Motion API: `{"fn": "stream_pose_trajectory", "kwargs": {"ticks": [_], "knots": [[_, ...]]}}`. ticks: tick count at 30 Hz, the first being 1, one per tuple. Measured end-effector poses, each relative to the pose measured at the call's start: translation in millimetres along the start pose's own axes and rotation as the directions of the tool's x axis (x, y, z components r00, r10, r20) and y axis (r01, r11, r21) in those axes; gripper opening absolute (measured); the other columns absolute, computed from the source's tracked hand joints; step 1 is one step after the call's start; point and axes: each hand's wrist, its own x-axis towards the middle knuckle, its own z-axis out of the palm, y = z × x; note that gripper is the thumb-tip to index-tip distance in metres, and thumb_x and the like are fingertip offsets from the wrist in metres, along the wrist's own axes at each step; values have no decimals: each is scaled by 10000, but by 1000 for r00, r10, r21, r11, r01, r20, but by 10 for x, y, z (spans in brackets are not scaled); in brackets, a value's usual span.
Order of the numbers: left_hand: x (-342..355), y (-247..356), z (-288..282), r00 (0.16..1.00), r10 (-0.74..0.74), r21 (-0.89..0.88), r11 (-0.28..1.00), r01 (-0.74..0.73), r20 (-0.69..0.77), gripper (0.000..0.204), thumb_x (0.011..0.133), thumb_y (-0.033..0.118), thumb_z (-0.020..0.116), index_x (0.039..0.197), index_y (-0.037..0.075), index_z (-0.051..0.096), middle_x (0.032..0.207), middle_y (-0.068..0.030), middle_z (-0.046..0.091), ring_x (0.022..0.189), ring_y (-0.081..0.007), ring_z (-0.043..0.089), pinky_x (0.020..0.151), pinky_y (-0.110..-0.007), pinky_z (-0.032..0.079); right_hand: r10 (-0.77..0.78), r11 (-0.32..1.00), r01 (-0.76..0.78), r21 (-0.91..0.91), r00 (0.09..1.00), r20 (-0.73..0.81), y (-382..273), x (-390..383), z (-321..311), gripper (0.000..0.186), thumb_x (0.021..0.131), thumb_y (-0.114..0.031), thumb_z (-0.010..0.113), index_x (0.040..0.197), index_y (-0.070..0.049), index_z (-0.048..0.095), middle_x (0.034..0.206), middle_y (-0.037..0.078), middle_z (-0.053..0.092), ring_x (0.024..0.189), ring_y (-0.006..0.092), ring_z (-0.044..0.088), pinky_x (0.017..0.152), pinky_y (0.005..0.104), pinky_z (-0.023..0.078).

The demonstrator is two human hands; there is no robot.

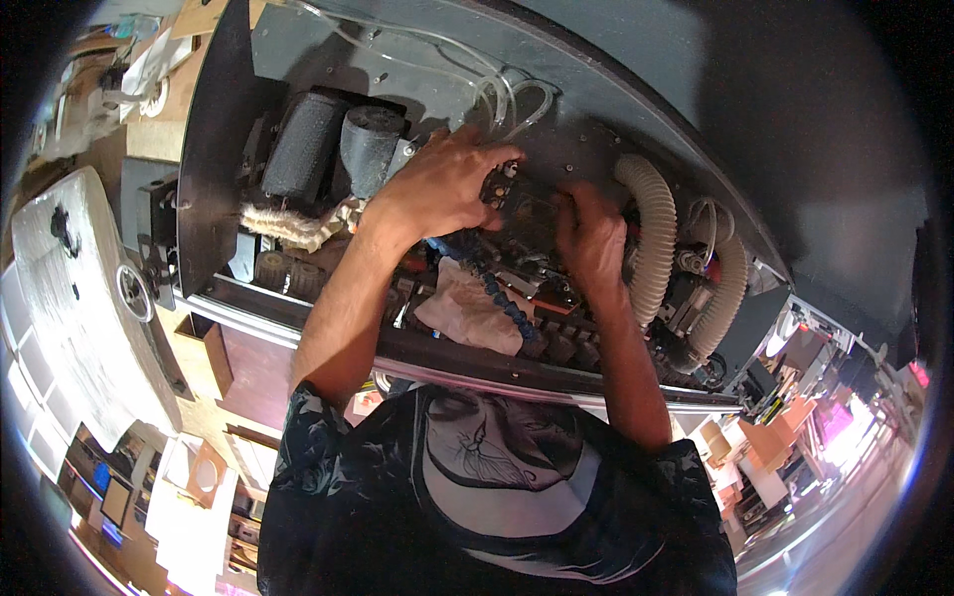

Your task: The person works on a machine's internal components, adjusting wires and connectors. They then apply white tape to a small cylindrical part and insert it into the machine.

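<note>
Both my hands reach into an open dark machine housing (214, 149). My left hand (437, 189) is closed, thumb and fingers around a small dark part with metal fittings (502, 181); its far side is lost in shadow. Clear looped tubes (512, 99) rise just beyond these fingers. To the right, my right hand (593, 238) dips between the parts with its fingers bent; whatever lies at the fingertips is hidden. Below the left hand runs a blue-wrapped cable bundle (487, 278), beside a crumpled pale cloth (467, 313).
Two dark grey cylinders (373, 144) stand at the left inside the housing. A ribbed beige hose (651, 238) arches close to my right hand, with another ribbed hose (720, 298) farther right. The housing's metal front edge (477, 368) crosses under both forearms. A plastic-wrapped panel (79, 298) stands far left.
</note>
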Motion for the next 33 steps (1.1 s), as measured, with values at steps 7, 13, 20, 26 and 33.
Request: {"fn": "stream_pose_trajectory", "kwargs": {"ticks": [7,13,20,26,33], "knots": [[-10,-51,73,999,28,19,999,-27,-30,788,701,254,901,1418,121,605,1348,-156,673,1315,-403,552,1125,-508,431,-70,997,71,-30,997,45,156,24,190,94,908,-51,726,991,-39,681,875,197,707,783,439,672,676,502,510],[14,-11,62,1000,18,41,999,-18,0,738,750,285,906,1410,109,627,1300,-173,700,1324,-360,560,1122,-530,418,-50,988,58,-143,997,63,125,48,211,98,910,-72,735,996,-50,693,866,198,706,782,438,670,677,496,511],[21,-27,83,1000,13,59,998,-13,-5,735,730,275,912,1390,94,644,1255,-197,704,1280,-358,595,1117,-529,420,-71,995,82,-55,981,178,-428,262,-415,191,925,-96,720,1116,-84,717,967,175,749,848,363,727,755,448,550],[5,-55,105,999,40,59,998,-38,-34,769,730,290,901,1415,75,624,1229,-212,691,1278,-362,593,1119,-520,418,141,979,-187,85,913,383,-879,689,-600,215,965,-253,713,1131,-120,741,950,174,769,859,354,744,836,450,547],[-26,19,50,999,19,43,999,-17,-38,813,734,303,895,1449,68,588,1254,-229,674,1307,-373,570,1128,-516,410,82,951,-123,283,985,154,-669,479,-534,219,990,-263,726,1092,-75,774,986,109,793,825,230,755,801,362,576]]}}
